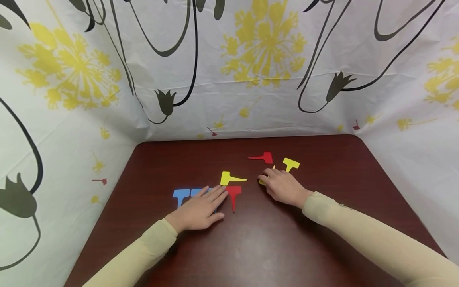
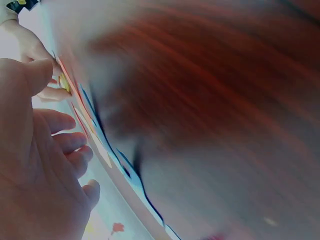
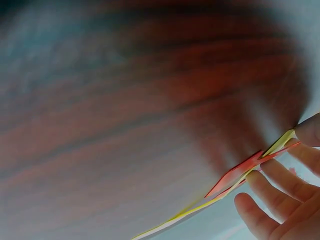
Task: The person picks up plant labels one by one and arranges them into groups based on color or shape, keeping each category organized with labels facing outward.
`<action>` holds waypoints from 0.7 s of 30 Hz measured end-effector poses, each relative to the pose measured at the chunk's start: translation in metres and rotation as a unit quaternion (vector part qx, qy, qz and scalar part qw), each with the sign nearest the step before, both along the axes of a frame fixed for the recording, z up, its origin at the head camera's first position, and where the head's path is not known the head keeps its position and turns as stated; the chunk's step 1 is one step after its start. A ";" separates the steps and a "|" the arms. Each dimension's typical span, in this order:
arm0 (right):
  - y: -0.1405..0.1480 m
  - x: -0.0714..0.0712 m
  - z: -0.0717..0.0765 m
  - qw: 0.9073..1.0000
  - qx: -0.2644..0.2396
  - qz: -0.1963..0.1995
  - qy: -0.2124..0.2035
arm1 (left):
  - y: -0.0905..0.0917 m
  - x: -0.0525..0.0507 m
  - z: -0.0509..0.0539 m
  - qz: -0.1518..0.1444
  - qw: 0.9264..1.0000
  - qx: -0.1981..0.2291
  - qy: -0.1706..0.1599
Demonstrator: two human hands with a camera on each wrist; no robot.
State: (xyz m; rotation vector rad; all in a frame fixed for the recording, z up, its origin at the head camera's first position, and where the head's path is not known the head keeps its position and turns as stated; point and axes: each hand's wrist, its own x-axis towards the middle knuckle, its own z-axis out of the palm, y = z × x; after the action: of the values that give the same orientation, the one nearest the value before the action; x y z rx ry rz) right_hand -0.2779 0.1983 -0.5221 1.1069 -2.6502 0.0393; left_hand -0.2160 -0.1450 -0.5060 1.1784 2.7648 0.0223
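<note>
My left hand [image 1: 201, 209] is spread flat, fingers straight, over a row of blue T-shaped plant labels [image 1: 181, 193], hiding part of them. Just right of its fingertips lies a red plant label [image 1: 234, 191], point toward me. Farther right, my right hand [image 1: 285, 187] bends its fingers over a yellow plant label [image 1: 262, 182] and seems to pinch it; most of that label is covered. In the left wrist view, yellow shows between the right hand's [image 2: 37, 50] thumb and finger.
A yellow plant label [image 1: 226, 178] lies sideways beyond the left fingertips. Behind the right hand are a red plant label [image 1: 267, 158] and another yellow label [image 1: 291, 164]. The dark wooden table [image 1: 272, 247] meets patterned cloth [image 1: 201, 119] at the back and sides.
</note>
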 end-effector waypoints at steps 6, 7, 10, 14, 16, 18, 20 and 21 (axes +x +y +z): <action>0.006 -0.001 0.008 1.000 0.003 -0.022 -0.009 | 0.011 -0.003 -0.001 0.005 1.000 -0.015 0.000; 0.006 0.000 0.009 1.000 0.004 -0.023 -0.007 | 0.012 -0.003 -0.002 0.005 1.000 -0.017 0.000; 0.007 0.001 0.008 1.000 -0.001 -0.015 0.006 | 0.015 -0.004 -0.004 0.002 1.000 -0.022 0.000; 0.006 0.002 0.004 0.999 -0.020 0.009 0.038 | 0.016 -0.003 -0.007 -0.001 1.000 -0.026 -0.003; 0.005 0.002 0.003 0.998 -0.025 0.019 0.055 | 0.016 -0.003 -0.007 -0.001 1.000 -0.026 -0.003; 0.005 0.001 0.002 0.997 -0.025 0.024 0.067 | 0.017 -0.003 -0.007 -0.002 1.000 -0.025 -0.003; 0.005 0.001 0.001 0.996 -0.022 0.026 0.077 | 0.017 -0.003 -0.007 -0.003 1.000 -0.025 -0.002; 0.005 0.001 0.001 0.996 -0.020 0.026 0.081 | 0.017 -0.004 -0.007 -0.005 1.000 -0.025 -0.002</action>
State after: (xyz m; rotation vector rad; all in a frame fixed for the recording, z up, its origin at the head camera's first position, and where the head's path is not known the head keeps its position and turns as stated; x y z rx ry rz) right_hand -0.2771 0.2038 -0.5210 1.1170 -2.4671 0.0119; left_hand -0.2197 -0.1279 -0.5125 1.1779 2.7397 -0.0451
